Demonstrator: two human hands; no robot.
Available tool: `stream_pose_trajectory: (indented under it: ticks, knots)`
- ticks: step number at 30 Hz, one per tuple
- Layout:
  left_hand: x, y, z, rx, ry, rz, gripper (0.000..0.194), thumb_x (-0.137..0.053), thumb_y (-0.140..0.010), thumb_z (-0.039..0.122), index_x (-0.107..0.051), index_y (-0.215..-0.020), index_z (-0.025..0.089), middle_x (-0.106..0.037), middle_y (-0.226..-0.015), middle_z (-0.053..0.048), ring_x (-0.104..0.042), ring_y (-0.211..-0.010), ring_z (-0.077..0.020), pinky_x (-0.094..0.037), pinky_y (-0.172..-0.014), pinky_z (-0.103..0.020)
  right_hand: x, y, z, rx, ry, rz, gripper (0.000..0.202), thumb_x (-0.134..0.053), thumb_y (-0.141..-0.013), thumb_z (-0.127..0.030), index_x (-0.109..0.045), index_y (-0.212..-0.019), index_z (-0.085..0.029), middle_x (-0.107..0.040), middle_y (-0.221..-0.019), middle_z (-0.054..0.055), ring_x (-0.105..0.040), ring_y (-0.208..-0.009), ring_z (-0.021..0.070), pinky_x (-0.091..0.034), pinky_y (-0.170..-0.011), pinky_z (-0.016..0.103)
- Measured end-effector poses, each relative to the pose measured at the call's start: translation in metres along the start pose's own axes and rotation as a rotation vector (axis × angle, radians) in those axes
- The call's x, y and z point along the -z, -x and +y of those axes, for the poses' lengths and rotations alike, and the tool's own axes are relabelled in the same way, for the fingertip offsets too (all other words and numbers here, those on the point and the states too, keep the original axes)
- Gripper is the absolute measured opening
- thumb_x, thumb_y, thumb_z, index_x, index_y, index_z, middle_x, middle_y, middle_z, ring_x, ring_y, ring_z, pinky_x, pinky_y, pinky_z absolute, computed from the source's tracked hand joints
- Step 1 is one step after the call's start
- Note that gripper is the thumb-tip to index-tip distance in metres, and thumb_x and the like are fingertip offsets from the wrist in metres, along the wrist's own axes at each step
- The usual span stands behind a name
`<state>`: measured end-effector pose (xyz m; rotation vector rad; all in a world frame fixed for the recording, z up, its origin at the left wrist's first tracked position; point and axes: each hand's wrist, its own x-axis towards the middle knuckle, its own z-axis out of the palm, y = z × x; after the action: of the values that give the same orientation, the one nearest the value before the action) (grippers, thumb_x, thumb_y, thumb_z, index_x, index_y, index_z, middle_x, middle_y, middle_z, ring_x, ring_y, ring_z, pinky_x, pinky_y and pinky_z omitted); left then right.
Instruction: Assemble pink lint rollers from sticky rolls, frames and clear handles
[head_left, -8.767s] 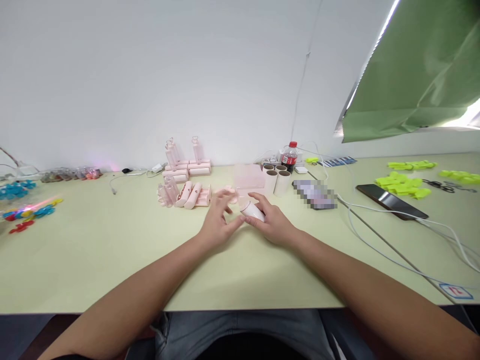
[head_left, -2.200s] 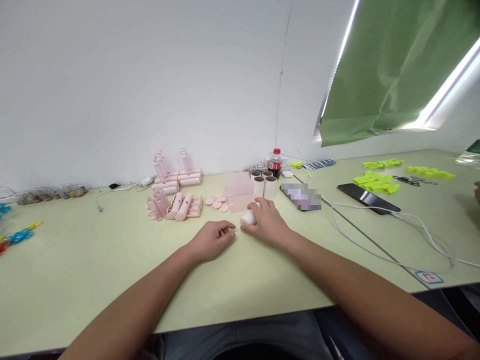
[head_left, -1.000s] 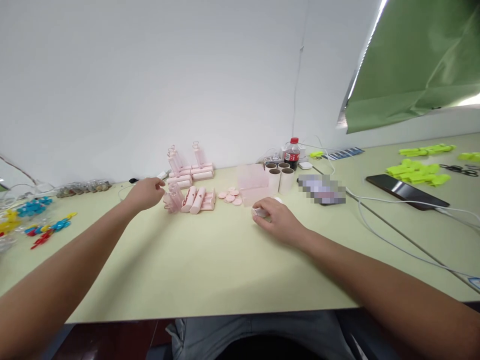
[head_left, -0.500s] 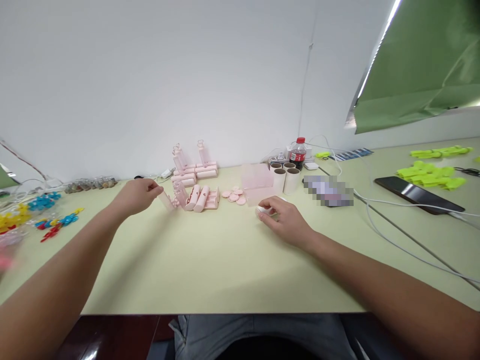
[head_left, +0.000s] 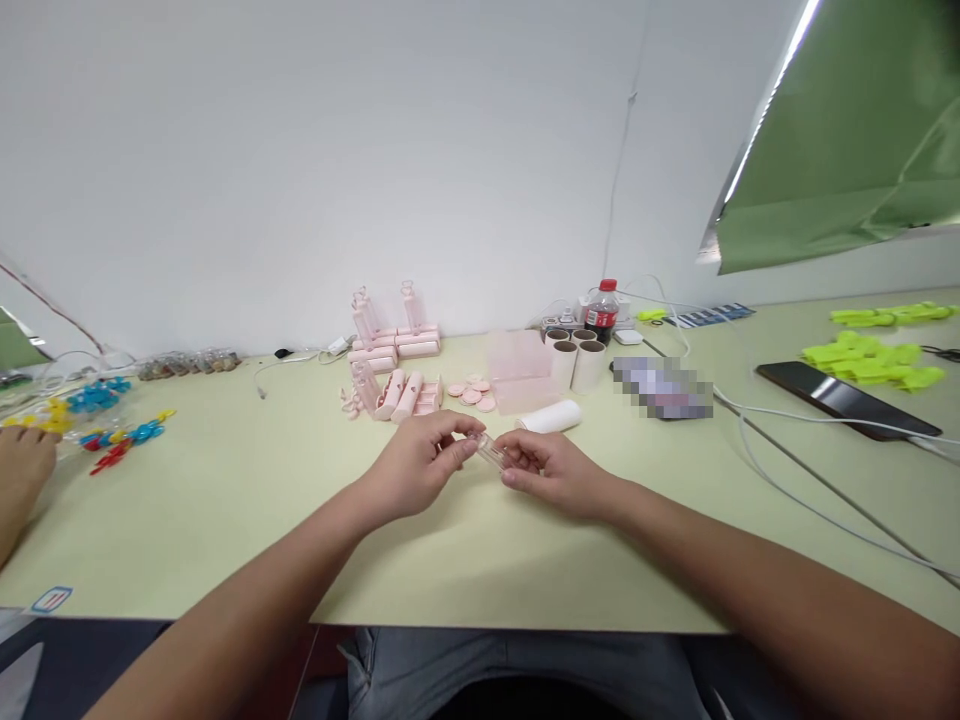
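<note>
Between both hands, over the middle of the table, is a small clear plastic tube (head_left: pixel 490 452), tilted. My left hand (head_left: pixel 420 462) pinches its upper left end between thumb and fingers. Around its lower right end are the fingers of my right hand (head_left: pixel 559 472). A white cardboard tube (head_left: pixel 553 417) lies on its side just beyond my right hand. Behind my left hand are pink cylindrical pieces (head_left: pixel 406 396), one with a small hole showing. Several pink discs (head_left: pixel 471 396) lie beside them, left of a translucent pink sheet or box (head_left: pixel 519 370).
Upright cardboard tubes (head_left: pixel 588 368) stand before a cola bottle (head_left: pixel 602 312). Further pink holders (head_left: pixel 417 342) are by the wall. Right are a phone (head_left: pixel 844 398), cables and neon-yellow pieces (head_left: pixel 870 358). Left, another person's hand (head_left: pixel 26 475) is near colourful plastic pieces (head_left: pixel 142 432).
My left hand has come right and nearer with the clear tube from beside the pink pieces. My right hand has let go of the white cardboard tube and now grips the clear tube too.
</note>
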<state>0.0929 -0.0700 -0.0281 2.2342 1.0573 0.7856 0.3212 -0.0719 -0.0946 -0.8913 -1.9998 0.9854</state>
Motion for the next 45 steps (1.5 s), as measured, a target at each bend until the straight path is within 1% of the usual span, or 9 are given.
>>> stream_pose_trajectory:
  ticks: [5, 9, 14, 20, 25, 31, 37, 41, 45]
  knots:
    - [-0.01, -0.005, 0.004, 0.036, 0.068, 0.056, 0.029, -0.056, -0.09, 0.038, -0.067, -0.107, 0.018, -0.068, -0.074, -0.003, -0.06, -0.062, -0.0131, -0.048, -0.058, -0.025, 0.002, -0.001, -0.002, 0.0, 0.048, 0.014, 0.017, -0.062, -0.088, -0.037, -0.062, -0.09, -0.02, -0.054, -0.074, -0.001, -0.048, -0.067, 0.013, -0.041, -0.062, 0.026]
    - [-0.012, -0.004, 0.004, 0.025, 0.097, 0.074, 0.03, -0.056, -0.089, 0.038, -0.067, -0.108, 0.018, -0.07, -0.083, -0.004, -0.06, -0.062, -0.0122, -0.047, -0.057, -0.024, 0.004, -0.001, -0.003, 0.003, 0.031, 0.016, 0.018, -0.062, -0.087, -0.037, -0.06, -0.086, -0.02, -0.052, -0.073, -0.002, -0.046, -0.066, 0.0128, -0.039, -0.061, 0.025]
    - [-0.01, 0.002, -0.017, 0.109, -0.021, 0.143, 0.032, -0.053, -0.089, 0.042, -0.067, -0.106, 0.018, -0.07, -0.087, -0.003, -0.058, -0.064, -0.0127, -0.046, -0.06, -0.025, 0.005, -0.002, -0.001, -0.023, 0.025, 0.048, 0.019, -0.063, -0.086, -0.038, -0.058, -0.084, -0.02, -0.048, -0.072, -0.002, -0.043, -0.065, 0.0125, -0.037, -0.059, 0.025]
    - [0.032, 0.006, -0.071, 0.429, -0.424, 0.118, 0.027, -0.048, -0.086, 0.037, -0.066, -0.078, 0.019, -0.071, -0.079, -0.002, -0.063, -0.072, -0.0192, -0.044, -0.065, -0.028, 0.007, -0.003, 0.005, -0.042, -0.109, 0.075, 0.022, -0.066, -0.085, -0.035, -0.05, -0.08, -0.02, -0.051, -0.076, -0.001, -0.048, -0.071, 0.0136, -0.041, -0.064, 0.027]
    - [0.077, -0.001, -0.112, 0.712, -0.734, 0.256, 0.035, -0.044, -0.088, 0.037, -0.061, -0.114, 0.02, -0.072, -0.102, -0.01, -0.066, -0.093, -0.0285, -0.047, -0.069, -0.033, 0.007, -0.003, 0.004, -0.037, -0.194, 0.088, 0.02, -0.068, -0.083, -0.033, -0.053, -0.084, -0.02, -0.057, -0.084, 0.001, -0.056, -0.077, 0.0152, -0.047, -0.072, 0.031]
    - [0.086, -0.012, -0.135, 0.812, -0.86, 0.086, 0.046, -0.042, -0.088, 0.041, -0.053, -0.125, 0.017, -0.067, -0.117, -0.017, -0.064, -0.101, -0.0344, -0.049, -0.071, -0.039, 0.011, -0.005, -0.004, -0.188, -0.375, 0.12, 0.034, -0.08, -0.072, -0.035, -0.053, -0.083, -0.019, -0.066, -0.078, 0.002, -0.066, -0.07, 0.0175, -0.052, -0.064, 0.031]
    - [0.087, 0.01, -0.113, 0.861, -0.555, 0.009, 0.019, -0.055, -0.076, 0.035, -0.062, -0.072, 0.018, -0.069, -0.084, -0.01, -0.064, -0.073, -0.0254, -0.043, -0.056, -0.031, 0.014, -0.007, 0.002, -0.266, -0.576, 0.128, 0.043, -0.07, -0.077, -0.058, -0.058, -0.08, -0.017, -0.068, -0.073, 0.004, -0.072, -0.075, 0.0228, -0.057, -0.064, 0.033]
    - [0.061, 0.018, -0.067, 0.548, -0.045, -0.077, 0.015, -0.058, -0.077, 0.034, -0.055, -0.075, 0.019, -0.061, -0.069, -0.001, -0.053, -0.056, -0.0129, -0.037, -0.05, -0.024, 0.016, -0.005, 0.005, -0.134, -0.642, 0.205, 0.048, -0.062, -0.08, -0.064, -0.068, -0.078, -0.016, -0.066, -0.074, 0.004, -0.067, -0.069, 0.017, -0.054, -0.06, 0.028]
    - [0.018, -0.007, -0.022, 0.338, 0.276, -0.187, 0.018, -0.06, -0.08, 0.03, -0.045, -0.078, 0.02, -0.058, -0.065, 0.004, -0.051, -0.048, -0.0082, -0.035, -0.044, -0.019, 0.019, -0.002, 0.002, -0.096, -0.667, 0.302, 0.062, -0.053, -0.079, -0.076, -0.069, -0.079, -0.016, -0.054, -0.052, -0.002, -0.049, -0.039, 0.0099, -0.04, -0.038, 0.023]
